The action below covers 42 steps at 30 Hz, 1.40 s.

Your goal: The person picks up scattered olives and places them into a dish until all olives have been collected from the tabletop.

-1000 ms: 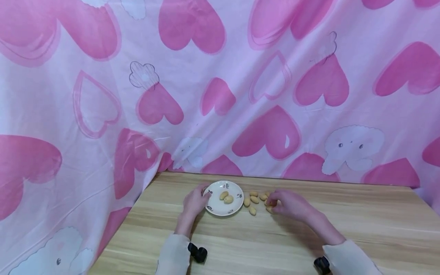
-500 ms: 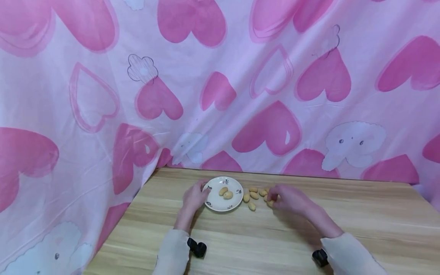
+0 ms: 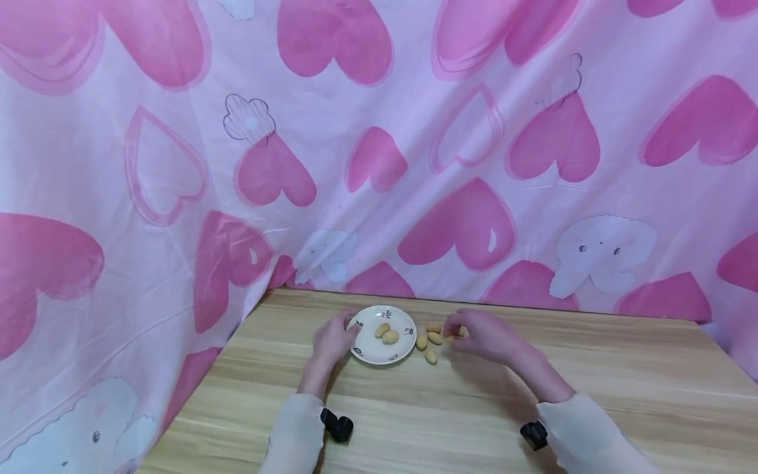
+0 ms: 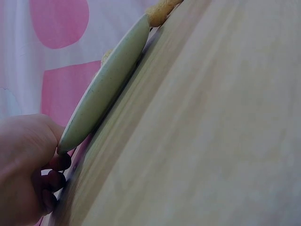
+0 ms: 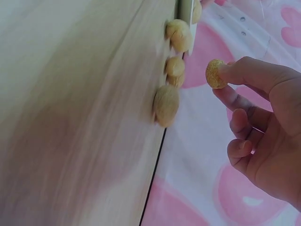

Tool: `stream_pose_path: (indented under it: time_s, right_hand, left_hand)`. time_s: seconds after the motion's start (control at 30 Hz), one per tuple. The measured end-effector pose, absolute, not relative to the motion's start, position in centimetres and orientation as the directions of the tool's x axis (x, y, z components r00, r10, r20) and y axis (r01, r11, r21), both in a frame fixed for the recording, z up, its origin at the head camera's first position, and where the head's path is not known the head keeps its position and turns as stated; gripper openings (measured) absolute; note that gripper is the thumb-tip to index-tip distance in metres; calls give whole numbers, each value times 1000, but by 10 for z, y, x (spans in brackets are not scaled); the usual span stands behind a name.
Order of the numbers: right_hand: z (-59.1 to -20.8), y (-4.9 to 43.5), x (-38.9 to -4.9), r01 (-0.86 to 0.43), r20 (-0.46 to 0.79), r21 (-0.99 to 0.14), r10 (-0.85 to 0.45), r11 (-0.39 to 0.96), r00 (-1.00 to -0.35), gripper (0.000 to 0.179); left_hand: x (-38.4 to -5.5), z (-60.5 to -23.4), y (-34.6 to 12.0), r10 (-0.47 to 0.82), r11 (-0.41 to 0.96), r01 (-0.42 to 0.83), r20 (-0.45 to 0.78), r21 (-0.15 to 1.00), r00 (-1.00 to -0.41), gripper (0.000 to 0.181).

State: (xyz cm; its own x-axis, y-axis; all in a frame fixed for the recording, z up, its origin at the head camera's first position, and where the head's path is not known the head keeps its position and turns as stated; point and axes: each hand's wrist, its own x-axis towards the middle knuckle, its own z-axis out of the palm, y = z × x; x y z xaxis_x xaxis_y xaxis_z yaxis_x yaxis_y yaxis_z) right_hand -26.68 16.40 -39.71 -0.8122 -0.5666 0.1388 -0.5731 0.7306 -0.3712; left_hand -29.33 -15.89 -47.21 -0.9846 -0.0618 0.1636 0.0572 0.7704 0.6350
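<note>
A small white plate (image 3: 370, 352) with dark printed marks lies on the table, and two peanuts (image 3: 390, 337) rest in it. My left hand (image 3: 333, 340) holds the plate's left rim, thumb on top; the left wrist view shows its other fingers low beside the rim (image 4: 63, 148). Thumb and forefinger of my right hand (image 3: 488, 336) pinch a peanut (image 5: 215, 74), which the right wrist view shows raised off the table. Several loose peanuts (image 3: 430, 357) lie between the plate and the right hand. That hand hides part of the table behind it.
The wooden table (image 3: 414, 421) reaches back to a pink curtain (image 3: 379, 217) printed with hearts. A black wrist camera (image 3: 337, 426) sits on the left sleeve, and another black camera (image 3: 534, 435) on the right one.
My right hand has risen from the right end of the loose peanuts and shifted left toward the plate, with a peanut in its fingertips. The left hand stays at the plate's rim.
</note>
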Motion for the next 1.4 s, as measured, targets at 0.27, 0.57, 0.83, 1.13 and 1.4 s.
stream_pose_path:
  time_s: [0.27, 0.57, 0.83, 1.13, 1.4]
  right_hand:
    - [-391, 139, -270, -601, 140, -388, -600, 699, -788, 14]
    - [-391, 110, -281, -588, 95, -398, -606, 704, -790, 12]
    - [-390, 90, -286, -658, 132, -338, -658, 673, -741, 13]
    - [-407, 73, -298, -638, 79, -386, -665, 667, -743, 17]
    - [-419, 66, -301, -649, 86, -380, -673, 660, -735, 18]
  left_hand:
    - [-293, -471, -160, -66, 778, 52, 163, 627, -984, 39]
    - [-297, -471, -159, -65, 771, 60, 173, 634, -983, 39]
    - [-297, -471, -158, -60, 775, 76, 193, 627, -979, 38]
    - [-297, -472, -160, -59, 779, 73, 189, 623, -980, 38]
    - [-297, -474, -160, -55, 777, 73, 184, 625, -981, 38]
